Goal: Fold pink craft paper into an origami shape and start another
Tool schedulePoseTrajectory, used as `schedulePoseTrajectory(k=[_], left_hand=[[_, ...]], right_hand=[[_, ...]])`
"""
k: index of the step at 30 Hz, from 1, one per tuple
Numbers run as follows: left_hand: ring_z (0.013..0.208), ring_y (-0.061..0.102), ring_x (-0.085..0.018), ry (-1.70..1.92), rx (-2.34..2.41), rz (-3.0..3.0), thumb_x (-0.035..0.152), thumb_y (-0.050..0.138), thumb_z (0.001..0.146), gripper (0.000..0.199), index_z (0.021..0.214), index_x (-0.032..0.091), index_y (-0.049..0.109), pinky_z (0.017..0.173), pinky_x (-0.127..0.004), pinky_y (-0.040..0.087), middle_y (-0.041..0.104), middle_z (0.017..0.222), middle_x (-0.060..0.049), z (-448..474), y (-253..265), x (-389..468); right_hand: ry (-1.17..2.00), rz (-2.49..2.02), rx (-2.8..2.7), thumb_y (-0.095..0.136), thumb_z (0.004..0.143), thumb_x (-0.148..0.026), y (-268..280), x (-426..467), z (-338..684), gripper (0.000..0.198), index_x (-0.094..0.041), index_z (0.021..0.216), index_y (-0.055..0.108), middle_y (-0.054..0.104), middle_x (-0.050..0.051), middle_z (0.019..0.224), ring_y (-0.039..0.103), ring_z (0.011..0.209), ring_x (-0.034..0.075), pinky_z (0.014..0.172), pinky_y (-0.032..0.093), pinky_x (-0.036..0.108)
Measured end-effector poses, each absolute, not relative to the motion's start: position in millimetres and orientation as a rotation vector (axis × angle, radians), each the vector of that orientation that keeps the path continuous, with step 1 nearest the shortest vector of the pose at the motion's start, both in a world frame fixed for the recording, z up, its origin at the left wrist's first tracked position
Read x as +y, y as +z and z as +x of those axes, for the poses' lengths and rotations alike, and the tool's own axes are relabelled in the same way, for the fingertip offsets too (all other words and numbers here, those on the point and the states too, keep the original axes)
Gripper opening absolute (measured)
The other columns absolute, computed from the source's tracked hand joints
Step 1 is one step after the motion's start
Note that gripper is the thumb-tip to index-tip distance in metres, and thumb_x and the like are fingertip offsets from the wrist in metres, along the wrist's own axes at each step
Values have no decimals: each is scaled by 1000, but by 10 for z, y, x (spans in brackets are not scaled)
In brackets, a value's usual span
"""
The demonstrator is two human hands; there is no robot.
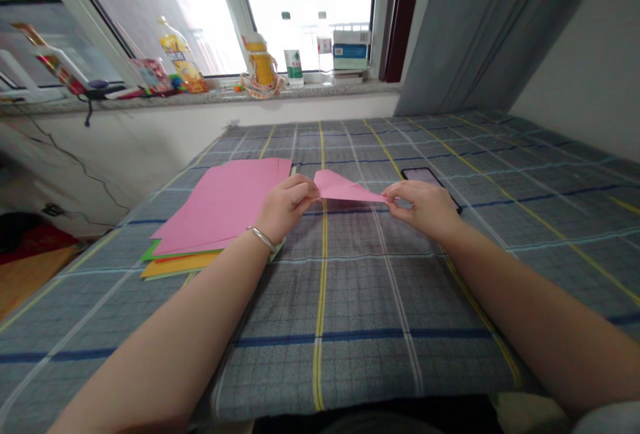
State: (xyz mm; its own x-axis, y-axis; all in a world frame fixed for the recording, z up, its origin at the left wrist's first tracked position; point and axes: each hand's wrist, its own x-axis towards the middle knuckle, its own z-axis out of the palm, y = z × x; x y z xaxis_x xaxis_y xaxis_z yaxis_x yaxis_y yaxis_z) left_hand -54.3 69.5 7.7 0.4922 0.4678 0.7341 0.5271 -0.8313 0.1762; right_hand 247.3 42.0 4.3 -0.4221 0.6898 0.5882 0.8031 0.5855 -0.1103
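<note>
Grey plaid cloth with yellow, white and blue lines (360, 301): one, spread flat before the person, both bare forearms reaching over it. Silver-coloured metal bangle (263, 239): one, on the left wrist.

Stack of coloured paper sheets (220, 204): one, on the cloth just beside the left hand, pink uppermost, green and orange-yellow edges showing beneath at the near side, its sheets not squared up.

Left hand (286, 207): thumb and fingers pressed together, pinching the wider end of the folded paper. Right hand (424, 207): thumb and fingertips closed on the narrow tip. Folded piece of pink paper (345, 187): one, stretched between the two hands to the right of the stack, tapering rightward; whether it touches the cloth, I cannot tell.

Black-edged mobile phone (425, 175): one, lying on the cloth just beyond the right hand, partly hidden by it.

Speckled stone windowsill (220, 97): at the far side, bearing a yellow-labelled drink bottle (181, 57), a yellow drinking flask (261, 64), two clear plastic bottles (294, 64) and a blue-and-white box (350, 53).
</note>
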Motion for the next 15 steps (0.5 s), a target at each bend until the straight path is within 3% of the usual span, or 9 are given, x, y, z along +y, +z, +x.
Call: schedulePoseTrajectory(k=[7, 12, 15], left_hand=[[82, 59, -13, -1113, -962, -2572, 23, 50, 93, 12, 84, 17, 56, 74, -25, 49, 60, 88, -3, -639, 75, 743], [78, 60, -20, -321, -936, -2466, 17, 43, 94, 18, 102, 17, 59, 61, -28, 44, 63, 89, -7, -640, 201, 674], [80, 60, -26, -221, -1085, -2293, 12, 46, 90, 19, 101, 14, 62, 58, -33, 42, 64, 85, -11, -533, 195, 622]], right_hand=[[-226, -1274, -2220, 58, 82, -24, 50, 456, 2563, 7, -24, 84, 64, 72, 0, 98, 66, 91, 20, 73, 48, 31], [-86, -1321, -2194, 55, 83, -24, 4, 465, 2534, 15, -23, 93, 65, 72, 1, 101, 67, 86, 19, 68, 49, 30], [-80, -1332, -2178, 56, 83, -24, -4, 437, 2483, 19, -23, 98, 66, 72, 2, 99, 67, 81, 19, 66, 50, 30]])
